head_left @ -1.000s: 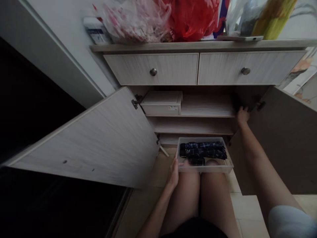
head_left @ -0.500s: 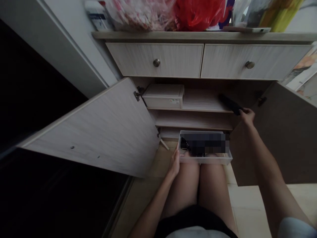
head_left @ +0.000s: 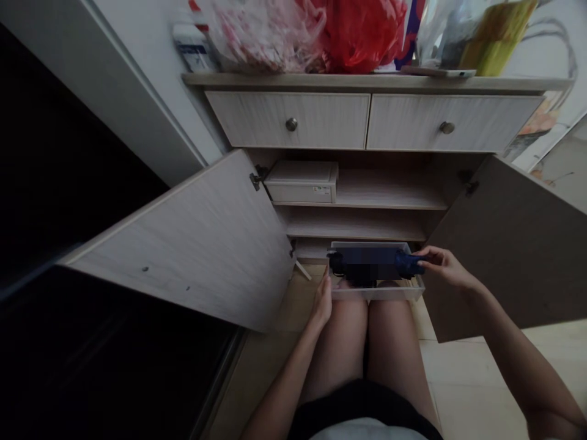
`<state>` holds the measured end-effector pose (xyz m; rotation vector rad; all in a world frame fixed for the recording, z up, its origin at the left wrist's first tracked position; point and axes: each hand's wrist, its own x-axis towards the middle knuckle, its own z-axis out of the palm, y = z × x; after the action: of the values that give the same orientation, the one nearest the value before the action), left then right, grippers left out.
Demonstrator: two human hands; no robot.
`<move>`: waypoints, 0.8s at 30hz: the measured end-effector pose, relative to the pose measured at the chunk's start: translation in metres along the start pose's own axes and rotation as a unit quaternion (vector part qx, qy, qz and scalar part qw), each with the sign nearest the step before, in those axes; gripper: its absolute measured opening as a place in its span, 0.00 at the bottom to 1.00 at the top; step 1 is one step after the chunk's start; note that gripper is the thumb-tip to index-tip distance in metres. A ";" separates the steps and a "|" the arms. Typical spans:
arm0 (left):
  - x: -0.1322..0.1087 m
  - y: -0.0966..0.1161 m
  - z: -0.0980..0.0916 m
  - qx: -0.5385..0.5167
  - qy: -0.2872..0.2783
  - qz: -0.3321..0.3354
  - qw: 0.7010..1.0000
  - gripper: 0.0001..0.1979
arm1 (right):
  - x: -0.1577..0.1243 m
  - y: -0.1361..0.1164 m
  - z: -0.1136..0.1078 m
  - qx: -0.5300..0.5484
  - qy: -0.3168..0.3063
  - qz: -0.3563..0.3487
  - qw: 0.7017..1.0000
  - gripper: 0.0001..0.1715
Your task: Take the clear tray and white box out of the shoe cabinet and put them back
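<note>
A shallow translucent plastic tray point(head_left: 376, 294) rests on my thighs, just in front of the open cabinet. My left hand point(head_left: 323, 299) grips its left wall, thumb toward the rim. Dark items point(head_left: 338, 264) lie inside; a blurred patch covers most of them, so their kinds are hidden. At the tray's right end, my right hand point(head_left: 440, 264) pinches a dark blue bundle point(head_left: 408, 264) between thumb and fingers. The bundle hangs over the tray's right part, its left end running into the blurred patch.
Two cabinet doors stand open, a left door point(head_left: 183, 244) and a right door point(head_left: 509, 256), on both sides of my arms. A white drawer box point(head_left: 300, 192) sits on the upper shelf point(head_left: 389, 186). Plastic bags point(head_left: 362, 36) and a bottle point(head_left: 195, 52) crowd the top.
My right hand has come down and left from the upper shelf's right side to the tray. The dark long thing it held there has left the shelf. My left hand stays on the tray.
</note>
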<state>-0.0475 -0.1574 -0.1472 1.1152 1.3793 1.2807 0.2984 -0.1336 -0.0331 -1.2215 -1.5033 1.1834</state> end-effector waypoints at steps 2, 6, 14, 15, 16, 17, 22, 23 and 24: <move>0.000 -0.001 0.001 -0.002 0.001 0.021 1.000 0.40 | -0.002 0.000 0.004 -0.011 -0.030 0.003 0.999 0.29; 0.000 -0.001 0.001 -0.004 -0.001 0.033 0.999 0.39 | -0.003 0.006 0.004 -0.037 -0.050 0.007 0.998 0.29; -0.001 0.002 -0.001 -0.014 -0.029 0.057 0.998 0.36 | -0.005 0.001 0.011 -0.120 -0.116 -0.014 0.986 0.26; -0.001 0.001 -0.001 -0.014 -0.028 0.057 0.998 0.36 | -0.004 -0.001 0.012 -0.144 -0.122 -0.021 0.982 0.23; -0.001 0.001 -0.001 -0.012 -0.028 0.056 0.998 0.36 | -0.004 -0.002 0.012 -0.173 -0.126 -0.029 0.976 0.20; -0.001 0.001 -0.001 -0.008 -0.026 0.055 0.998 0.35 | -0.004 -0.003 0.012 -0.203 -0.130 -0.034 0.970 0.17; -0.004 0.007 -0.001 0.008 -0.022 0.049 0.999 0.34 | 0.000 -0.004 0.007 -0.247 -0.204 -0.026 0.947 0.13; -0.004 0.009 -0.001 0.009 -0.022 0.048 0.999 0.34 | 0.002 -0.002 0.006 -0.231 -0.197 -0.022 0.953 0.15; -0.005 0.010 -0.001 0.011 -0.021 0.045 0.999 0.34 | 0.004 0.002 0.006 -0.215 -0.157 -0.017 0.964 0.19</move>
<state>-0.0473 -0.1618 -0.1366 1.2234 1.3287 1.3017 0.2923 -0.1302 -0.0356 -1.3214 -2.0920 1.0959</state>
